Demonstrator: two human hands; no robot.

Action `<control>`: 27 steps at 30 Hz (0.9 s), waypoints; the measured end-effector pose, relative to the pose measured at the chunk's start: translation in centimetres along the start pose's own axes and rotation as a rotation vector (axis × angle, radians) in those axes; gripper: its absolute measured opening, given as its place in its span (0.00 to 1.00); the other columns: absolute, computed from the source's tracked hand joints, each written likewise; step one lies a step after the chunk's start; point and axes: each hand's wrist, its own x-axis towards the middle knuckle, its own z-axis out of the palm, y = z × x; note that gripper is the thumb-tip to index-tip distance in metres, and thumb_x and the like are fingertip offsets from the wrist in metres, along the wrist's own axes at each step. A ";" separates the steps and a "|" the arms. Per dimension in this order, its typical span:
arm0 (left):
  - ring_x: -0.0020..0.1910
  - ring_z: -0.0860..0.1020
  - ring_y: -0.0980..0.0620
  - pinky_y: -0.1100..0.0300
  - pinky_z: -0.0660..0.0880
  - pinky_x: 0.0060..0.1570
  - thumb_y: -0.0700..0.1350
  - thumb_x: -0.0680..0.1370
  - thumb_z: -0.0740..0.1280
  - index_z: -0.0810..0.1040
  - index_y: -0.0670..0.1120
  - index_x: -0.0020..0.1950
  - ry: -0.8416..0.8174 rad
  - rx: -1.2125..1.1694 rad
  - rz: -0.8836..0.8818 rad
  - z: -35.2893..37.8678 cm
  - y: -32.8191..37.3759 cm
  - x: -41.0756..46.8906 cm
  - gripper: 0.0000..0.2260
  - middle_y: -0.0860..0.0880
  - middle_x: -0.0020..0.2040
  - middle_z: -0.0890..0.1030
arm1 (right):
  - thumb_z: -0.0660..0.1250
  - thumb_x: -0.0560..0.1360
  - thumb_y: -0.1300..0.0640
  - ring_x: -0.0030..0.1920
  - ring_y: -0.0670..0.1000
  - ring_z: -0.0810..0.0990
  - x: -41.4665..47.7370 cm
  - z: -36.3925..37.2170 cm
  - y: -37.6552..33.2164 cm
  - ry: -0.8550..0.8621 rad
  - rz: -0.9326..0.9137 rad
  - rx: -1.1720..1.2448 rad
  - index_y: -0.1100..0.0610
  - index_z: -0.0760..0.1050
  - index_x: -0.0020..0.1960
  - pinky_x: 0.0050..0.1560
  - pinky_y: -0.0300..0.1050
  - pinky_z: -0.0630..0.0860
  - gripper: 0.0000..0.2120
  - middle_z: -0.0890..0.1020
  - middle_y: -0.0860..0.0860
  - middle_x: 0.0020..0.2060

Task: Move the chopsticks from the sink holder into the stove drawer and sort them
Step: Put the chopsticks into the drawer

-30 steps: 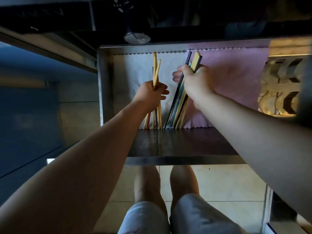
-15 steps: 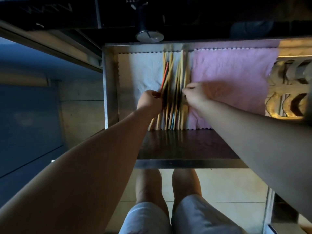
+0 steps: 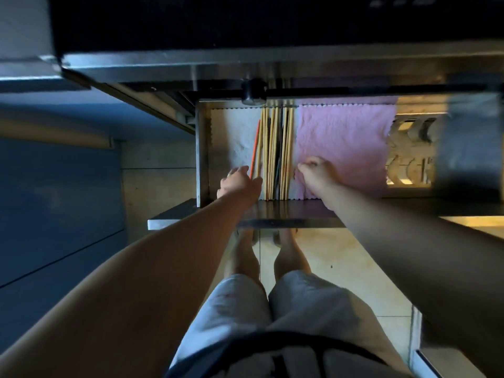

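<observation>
Sorting step: chopsticks (image 3: 275, 154) lie in drawer (image 3: 203, 154). My left hand (image 3: 240, 182), released, touches bundle; right hand (image 3: 316, 173) curled at pink cloth (image 3: 343, 143), grasp unclear. Next: straighten tilted orange stick (image 3: 255, 148).

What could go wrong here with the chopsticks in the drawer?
The orange chopstick lies slanted beside the left hand; a nudge could knock the chopsticks out of line. The right hand rests on the pink cloth; dragging it may bunch it against the row.
</observation>
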 end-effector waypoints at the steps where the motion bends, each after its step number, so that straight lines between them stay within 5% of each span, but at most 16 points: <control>1: 0.71 0.67 0.43 0.46 0.68 0.68 0.56 0.80 0.60 0.63 0.52 0.77 -0.002 0.026 0.014 -0.7 0.1 -1.4 0.25 0.47 0.75 0.68 | 0.62 0.79 0.54 0.54 0.52 0.78 -1.5 -0.5 -0.4 -0.008 -0.012 0.006 0.57 0.70 0.69 0.48 0.41 0.71 0.19 0.78 0.54 0.63; 9: 0.78 0.53 0.45 0.41 0.56 0.74 0.62 0.80 0.55 0.56 0.56 0.79 0.083 0.173 0.202 -6.0 -0.4 -12.0 0.28 0.51 0.80 0.54 | 0.59 0.80 0.51 0.48 0.50 0.76 -12.0 -4.7 -2.6 -0.028 -0.208 -0.190 0.54 0.61 0.75 0.41 0.41 0.70 0.24 0.72 0.53 0.69; 13: 0.79 0.47 0.48 0.43 0.49 0.76 0.64 0.80 0.53 0.53 0.58 0.79 0.224 0.200 0.292 -7.6 -0.9 -16.7 0.28 0.52 0.81 0.50 | 0.60 0.80 0.49 0.65 0.56 0.74 -15.4 -6.6 -3.5 0.009 -0.433 -0.390 0.51 0.58 0.75 0.58 0.43 0.70 0.26 0.69 0.54 0.72; 15: 0.79 0.46 0.48 0.43 0.47 0.76 0.64 0.80 0.53 0.53 0.58 0.79 0.294 0.201 0.325 -8.1 -1.0 -18.4 0.28 0.51 0.81 0.49 | 0.60 0.79 0.47 0.71 0.56 0.68 -16.8 -7.5 -3.9 0.010 -0.555 -0.492 0.48 0.56 0.76 0.68 0.51 0.68 0.28 0.66 0.51 0.74; 21: 0.79 0.44 0.47 0.41 0.43 0.76 0.63 0.80 0.52 0.52 0.57 0.80 0.499 0.135 0.329 -7.9 -1.6 -23.5 0.29 0.51 0.81 0.48 | 0.57 0.78 0.40 0.75 0.54 0.58 -20.1 -9.0 -5.0 0.119 -0.914 -0.858 0.46 0.52 0.76 0.73 0.59 0.57 0.30 0.61 0.49 0.75; 27: 0.79 0.40 0.47 0.41 0.40 0.75 0.66 0.80 0.48 0.48 0.60 0.79 0.633 0.100 0.155 -5.9 -4.3 -27.9 0.29 0.52 0.81 0.45 | 0.54 0.77 0.37 0.78 0.55 0.47 -22.9 -7.7 -6.4 0.077 -1.144 -1.076 0.44 0.47 0.77 0.75 0.62 0.44 0.33 0.53 0.49 0.78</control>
